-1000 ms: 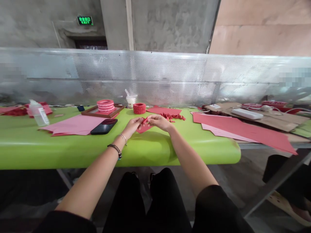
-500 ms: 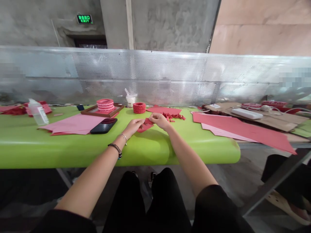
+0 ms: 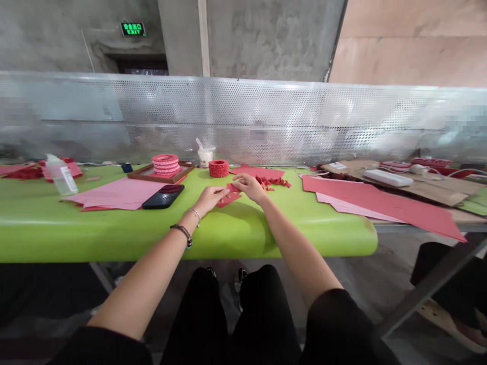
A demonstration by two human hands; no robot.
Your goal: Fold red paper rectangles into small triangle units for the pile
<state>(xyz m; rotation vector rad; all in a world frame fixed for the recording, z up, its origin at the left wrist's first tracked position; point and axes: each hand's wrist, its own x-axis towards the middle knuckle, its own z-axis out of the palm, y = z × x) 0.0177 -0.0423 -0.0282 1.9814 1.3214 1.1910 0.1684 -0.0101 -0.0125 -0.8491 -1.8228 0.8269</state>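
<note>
My left hand (image 3: 210,198) pinches the edge of a small piece of red paper (image 3: 233,188) between thumb and fingers, just above the green tabletop. From the other side my right hand (image 3: 249,187) reaches over the same piece, its fingers parted and the fingertips close to the paper. Below the hands lies another bit of red paper (image 3: 228,199), partly covered. A heap of small folded red strips (image 3: 274,183) sits right behind my right hand, beside a red sheet (image 3: 262,173). A ring of folded red paper (image 3: 218,169) stands farther back.
On the left are pink sheets (image 3: 122,192), a black phone (image 3: 163,196), a clear bottle (image 3: 62,175) and stacked pink rings (image 3: 166,165) on a framed tray (image 3: 137,175). A cup (image 3: 205,156) stands behind. Red sheets (image 3: 376,200), cardboard (image 3: 437,187) and a power strip (image 3: 388,177) lie right.
My right hand's fingers have loosened from their pinch and spread apart over the red paper. My left hand stays nearly in place.
</note>
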